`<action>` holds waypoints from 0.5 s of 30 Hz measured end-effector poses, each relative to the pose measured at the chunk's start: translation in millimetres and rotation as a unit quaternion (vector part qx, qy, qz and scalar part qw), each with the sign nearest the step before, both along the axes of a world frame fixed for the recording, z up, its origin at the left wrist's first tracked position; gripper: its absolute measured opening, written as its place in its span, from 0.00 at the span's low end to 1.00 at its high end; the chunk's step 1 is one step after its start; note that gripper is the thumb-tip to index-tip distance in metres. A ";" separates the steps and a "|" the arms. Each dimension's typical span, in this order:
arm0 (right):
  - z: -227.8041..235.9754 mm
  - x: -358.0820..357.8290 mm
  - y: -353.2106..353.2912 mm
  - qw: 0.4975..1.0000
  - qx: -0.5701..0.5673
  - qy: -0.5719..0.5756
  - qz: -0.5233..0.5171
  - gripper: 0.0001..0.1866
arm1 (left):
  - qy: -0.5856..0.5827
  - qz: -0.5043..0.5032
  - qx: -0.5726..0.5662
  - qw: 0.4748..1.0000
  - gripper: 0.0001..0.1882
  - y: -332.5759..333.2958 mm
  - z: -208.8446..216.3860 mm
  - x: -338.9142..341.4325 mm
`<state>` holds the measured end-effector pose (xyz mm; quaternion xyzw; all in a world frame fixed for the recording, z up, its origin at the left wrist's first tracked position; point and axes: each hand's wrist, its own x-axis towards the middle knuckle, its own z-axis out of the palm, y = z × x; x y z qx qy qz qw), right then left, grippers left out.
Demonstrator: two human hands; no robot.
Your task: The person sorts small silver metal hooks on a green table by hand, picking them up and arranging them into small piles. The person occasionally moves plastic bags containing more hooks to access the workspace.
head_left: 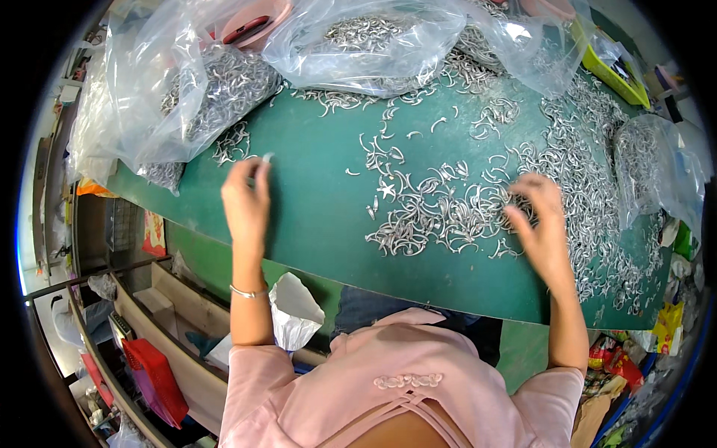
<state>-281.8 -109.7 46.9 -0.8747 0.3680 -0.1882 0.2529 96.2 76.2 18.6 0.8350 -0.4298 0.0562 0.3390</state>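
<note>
Small curved silver metal pieces (422, 216) lie in a loose heap on the green table (321, 201). At its left side my left hand (248, 196) is closed, and a small pale metal piece (267, 157) shows at its fingertips, too small to make out well. Over the right end of the heap is my right hand (543, 216). Its thumb and bent fingers are apart, with pieces visible on the table between them. Whether its fingertips touch any piece, I cannot tell.
Clear plastic bags (366, 48) full of the same pieces line the far edge. A larger pile (590, 179) spreads along the right, beside another bag (646, 164) and a yellow-green tray (612, 71). A pink bowl (258, 19) sits at the back. Shelving (190, 313) stands lower left.
</note>
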 end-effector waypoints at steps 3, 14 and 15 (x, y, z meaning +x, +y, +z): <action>-18.3 -28.4 -27.0 0.977 -0.115 0.120 -0.131 0.28 | -0.004 0.065 0.064 0.996 0.08 9.1 -4.0 37.2; -19.8 6.7 41.8 0.977 -0.071 0.200 0.016 0.36 | 0.104 -0.281 0.075 0.951 0.16 -15.8 9.1 -136.4; -21.2 10.5 49.0 0.979 -0.083 0.186 0.025 0.38 | 0.094 -0.277 0.096 0.951 0.17 -19.7 8.2 -143.7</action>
